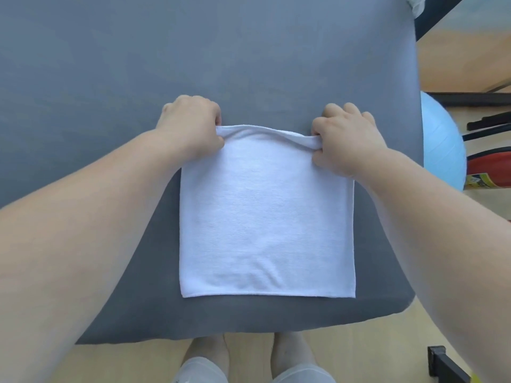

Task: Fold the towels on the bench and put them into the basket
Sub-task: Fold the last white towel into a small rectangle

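Grips: left hand (190,125) and right hand (347,139) each pinch a far corner of the towel (265,217).
Lie: the towel's body runs from those corners toward the bench's (110,64) near edge (fold likely comes nearward).

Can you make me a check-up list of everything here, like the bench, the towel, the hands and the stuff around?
Surface: grey padded bench, flat; the towel lies near its front edge.
Job's things: one white towel, spread flat with its far edge lifted; basket not in view.
Clutter: white bundle by the far right corner, too cut off to identify.
Grippers: left hand pinches the towel's far left corner; right hand pinches the far right corner.
Cables: nothing seen.
Surroundings: wooden floor; pale blue ball right of the bench; black frames beyond it.
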The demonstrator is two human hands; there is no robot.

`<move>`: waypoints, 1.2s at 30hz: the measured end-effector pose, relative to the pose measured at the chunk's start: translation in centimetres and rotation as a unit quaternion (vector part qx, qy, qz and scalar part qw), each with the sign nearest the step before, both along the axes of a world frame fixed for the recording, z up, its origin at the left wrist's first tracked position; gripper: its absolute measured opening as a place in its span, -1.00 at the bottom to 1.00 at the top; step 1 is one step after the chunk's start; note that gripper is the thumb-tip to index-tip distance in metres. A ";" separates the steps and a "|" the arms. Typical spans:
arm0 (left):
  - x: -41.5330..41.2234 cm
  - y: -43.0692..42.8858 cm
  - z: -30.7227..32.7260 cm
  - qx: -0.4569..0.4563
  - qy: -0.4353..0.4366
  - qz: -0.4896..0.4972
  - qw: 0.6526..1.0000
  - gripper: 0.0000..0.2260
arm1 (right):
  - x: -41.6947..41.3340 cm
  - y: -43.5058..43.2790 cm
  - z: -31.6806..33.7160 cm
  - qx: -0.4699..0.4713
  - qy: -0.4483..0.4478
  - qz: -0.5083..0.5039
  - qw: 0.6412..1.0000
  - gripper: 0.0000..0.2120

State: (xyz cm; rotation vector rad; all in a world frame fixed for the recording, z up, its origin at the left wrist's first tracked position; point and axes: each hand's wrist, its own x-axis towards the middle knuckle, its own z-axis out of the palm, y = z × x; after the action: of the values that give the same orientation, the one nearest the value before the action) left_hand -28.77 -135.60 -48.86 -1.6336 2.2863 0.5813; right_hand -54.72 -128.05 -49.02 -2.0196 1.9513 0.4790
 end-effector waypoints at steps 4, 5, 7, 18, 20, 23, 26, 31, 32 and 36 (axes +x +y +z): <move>0.4 0.5 -0.4 -0.042 0.021 -0.007 0.999 -0.92 | 0.7 0.1 0.0 -0.019 -0.050 -0.039 0.998 -0.79; 0.5 0.5 -0.4 -0.055 0.024 -0.012 0.998 -0.92 | 0.7 0.0 0.0 -0.023 -0.066 -0.067 0.995 -0.82; 0.6 0.1 -0.1 -0.084 0.029 -0.022 0.996 -0.94 | 0.3 -0.5 0.0 -0.037 -0.087 -0.099 0.991 -0.87; 3.5 5.1 1.7 -0.181 0.144 0.000 0.973 -0.86 | -0.7 5.1 0.6 -0.254 -0.136 -0.042 0.957 -0.85; 4.7 8.9 0.5 -0.176 0.154 -0.008 0.972 -0.79 | -0.3 8.9 -0.4 -0.238 -0.138 -0.028 0.961 -0.81; 6.0 13.4 -0.7 -0.187 0.174 -0.009 0.967 -0.77 | 0.5 13.4 -1.2 -0.215 -0.152 -0.031 0.964 -0.76; 6.7 16.0 -1.1 -0.199 0.206 -0.003 0.958 -0.79 | 1.1 16.3 -1.0 -0.215 -0.176 -0.053 0.959 -0.75; 7.3 18.6 -0.5 -0.240 0.239 -0.003 0.941 -0.80 | 2.0 19.0 0.1 -0.263 -0.194 -0.069 0.943 -0.81; 7.4 18.9 -0.6 -0.242 0.235 -0.006 0.941 -0.80 | 2.1 19.3 0.1 -0.268 -0.189 -0.067 0.942 -0.81; 7.9 20.1 -1.8 -0.234 0.197 -0.017 0.952 -0.80 | 2.2 20.4 -0.7 -0.257 -0.160 -0.065 0.951 -0.80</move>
State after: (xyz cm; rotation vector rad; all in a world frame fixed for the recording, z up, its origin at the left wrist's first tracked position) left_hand -20.91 -115.54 -50.63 -1.8013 2.9180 0.4042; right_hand -52.53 -107.68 -49.71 -2.0585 2.1240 -0.4117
